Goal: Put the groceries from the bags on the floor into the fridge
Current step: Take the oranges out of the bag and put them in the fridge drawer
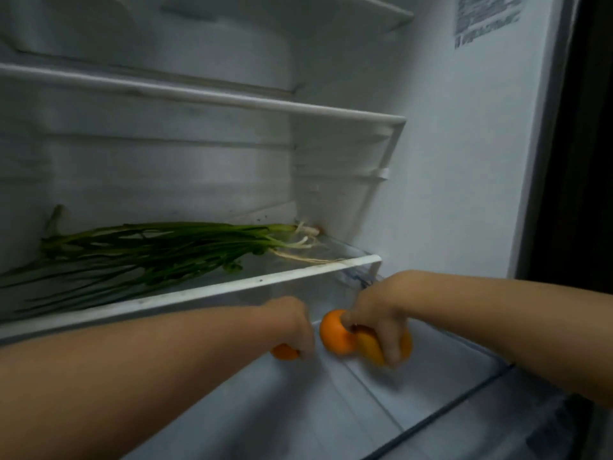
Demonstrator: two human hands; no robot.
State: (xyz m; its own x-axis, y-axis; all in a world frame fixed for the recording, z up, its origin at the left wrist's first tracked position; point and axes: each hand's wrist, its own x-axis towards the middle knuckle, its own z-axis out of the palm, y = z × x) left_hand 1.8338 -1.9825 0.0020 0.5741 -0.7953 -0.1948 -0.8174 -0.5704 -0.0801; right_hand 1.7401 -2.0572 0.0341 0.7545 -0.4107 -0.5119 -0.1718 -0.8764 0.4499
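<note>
Both my arms reach into the open fridge, under the glass shelf (199, 293). My left hand (295, 327) is closed over one orange (283, 352), of which only the underside shows. My right hand (378, 320) grips a cluster of oranges: a round one (333, 332) sticks out to the left of my fingers and another (371, 348) sits under my palm. Both hands hover just above the pale floor of the lower compartment (331, 410). A bunch of green onions (149, 250) lies across the glass shelf above my hands.
A white-rimmed shelf (232, 101) sits higher up with nothing visible on it, and another shelf edge (381, 11) shows at the top. The fridge's right inner wall (464, 194) carries a label (484, 18). A dark gap lies beyond the fridge's right edge.
</note>
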